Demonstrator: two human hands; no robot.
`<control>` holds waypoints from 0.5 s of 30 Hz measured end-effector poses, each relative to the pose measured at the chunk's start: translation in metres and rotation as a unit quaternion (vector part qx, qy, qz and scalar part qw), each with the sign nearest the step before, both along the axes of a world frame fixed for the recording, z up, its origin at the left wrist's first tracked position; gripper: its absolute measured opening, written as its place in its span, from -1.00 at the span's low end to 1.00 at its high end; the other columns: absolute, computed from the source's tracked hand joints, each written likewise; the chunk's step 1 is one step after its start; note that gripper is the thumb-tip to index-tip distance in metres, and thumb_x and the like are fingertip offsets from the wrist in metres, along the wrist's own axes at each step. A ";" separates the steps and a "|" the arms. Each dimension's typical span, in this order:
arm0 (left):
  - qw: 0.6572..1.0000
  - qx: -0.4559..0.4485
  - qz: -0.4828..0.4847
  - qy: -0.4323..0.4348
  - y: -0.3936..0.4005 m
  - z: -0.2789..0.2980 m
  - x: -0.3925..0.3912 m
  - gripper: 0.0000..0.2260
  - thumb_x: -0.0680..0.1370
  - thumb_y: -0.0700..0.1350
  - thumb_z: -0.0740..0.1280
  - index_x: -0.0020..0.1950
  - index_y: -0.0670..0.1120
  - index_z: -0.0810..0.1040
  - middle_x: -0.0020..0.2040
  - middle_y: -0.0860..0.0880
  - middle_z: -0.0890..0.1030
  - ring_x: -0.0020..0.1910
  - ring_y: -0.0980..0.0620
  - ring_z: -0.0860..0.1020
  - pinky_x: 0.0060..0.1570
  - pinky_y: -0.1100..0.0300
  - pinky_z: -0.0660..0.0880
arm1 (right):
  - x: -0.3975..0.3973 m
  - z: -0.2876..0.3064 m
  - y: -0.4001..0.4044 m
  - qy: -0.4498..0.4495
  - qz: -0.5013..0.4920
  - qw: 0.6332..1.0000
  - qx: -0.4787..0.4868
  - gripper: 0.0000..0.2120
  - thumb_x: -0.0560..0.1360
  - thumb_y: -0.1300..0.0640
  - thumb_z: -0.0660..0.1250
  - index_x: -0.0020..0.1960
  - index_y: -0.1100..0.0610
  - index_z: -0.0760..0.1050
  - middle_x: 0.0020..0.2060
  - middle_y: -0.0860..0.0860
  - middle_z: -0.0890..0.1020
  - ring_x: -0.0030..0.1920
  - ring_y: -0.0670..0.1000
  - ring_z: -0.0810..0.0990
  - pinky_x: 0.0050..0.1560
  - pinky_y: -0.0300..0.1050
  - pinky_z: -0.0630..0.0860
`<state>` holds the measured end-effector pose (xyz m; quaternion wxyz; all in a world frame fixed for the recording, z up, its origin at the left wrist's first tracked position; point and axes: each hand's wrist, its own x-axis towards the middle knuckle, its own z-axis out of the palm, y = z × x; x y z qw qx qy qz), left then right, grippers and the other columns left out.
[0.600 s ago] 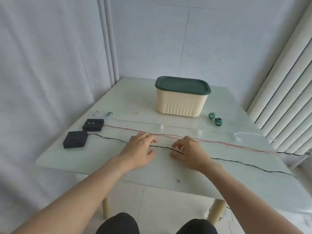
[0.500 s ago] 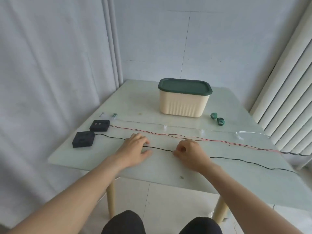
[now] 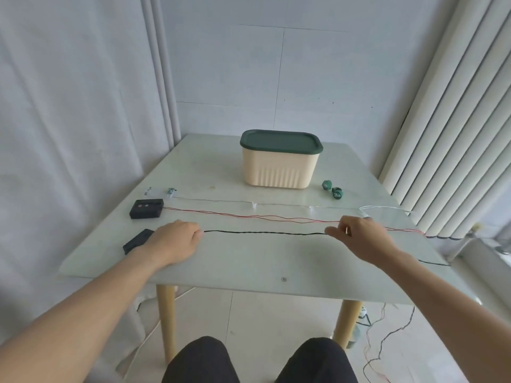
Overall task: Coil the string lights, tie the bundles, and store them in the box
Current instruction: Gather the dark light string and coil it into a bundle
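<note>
A pale table (image 3: 249, 261) on wooden legs (image 3: 166, 322) stands between a white curtain (image 3: 69, 120) and vertical blinds (image 3: 456, 120).

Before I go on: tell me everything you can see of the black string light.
The black string light is a thin, dark, slightly twisted wire lying nearly straight across the pale table, nearest the person, in front of the red strand. The left hand holds it at its left end, beside a black battery box half hidden by that hand. The right hand pinches it further right. Past that hand it runs to the table's right edge and drops off. It is uncoiled and untied; no bulbs can be made out.
</note>
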<state>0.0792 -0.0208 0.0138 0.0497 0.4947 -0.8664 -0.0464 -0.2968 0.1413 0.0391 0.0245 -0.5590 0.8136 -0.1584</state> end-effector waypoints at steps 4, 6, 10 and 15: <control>0.993 -0.059 0.033 0.095 0.003 0.013 -0.021 -0.75 0.67 -0.07 0.10 -0.15 -0.08 0.44 -0.09 -0.17 0.60 -0.03 -0.24 0.53 -0.21 0.04 0.31 | -0.041 0.001 0.038 -0.051 -0.013 0.999 0.004 -0.59 0.53 -0.17 0.37 -0.35 0.07 0.45 -0.42 0.00 0.48 -0.34 0.05 0.46 -0.29 -0.09 0.34; 0.989 -0.068 0.040 0.121 0.003 0.021 -0.031 -0.77 0.65 -0.10 0.11 -0.11 -0.10 0.49 -0.08 -0.17 0.61 -0.06 -0.24 0.52 -0.21 0.04 0.34 | -0.066 0.003 0.060 -0.061 -0.058 0.996 0.002 -0.56 0.58 -0.13 0.32 -0.32 0.17 0.51 -0.37 0.07 0.57 -0.32 0.07 0.52 -0.30 -0.12 0.38; 0.992 -0.029 0.054 0.113 0.011 0.031 -0.052 -0.86 0.60 -0.19 0.14 -0.10 -0.08 0.46 -0.10 -0.09 0.56 -0.11 -0.18 0.49 -0.19 0.05 0.37 | -0.122 0.007 0.107 -0.045 -0.179 0.983 0.010 -0.48 0.65 -0.13 0.18 -0.26 0.23 0.56 -0.34 0.09 0.60 -0.27 0.13 0.55 -0.21 -0.04 0.45; 0.986 0.105 0.002 0.129 0.022 0.040 -0.082 -0.75 0.60 -0.22 0.16 -0.17 -0.15 0.58 -0.14 -0.08 0.63 -0.13 -0.09 0.56 -0.13 0.12 0.48 | -0.130 0.019 0.131 -0.009 -0.207 0.949 0.237 -0.51 0.64 -0.10 0.21 -0.29 0.24 0.49 -0.50 0.04 0.50 -0.57 -0.03 0.46 -0.50 -0.27 0.36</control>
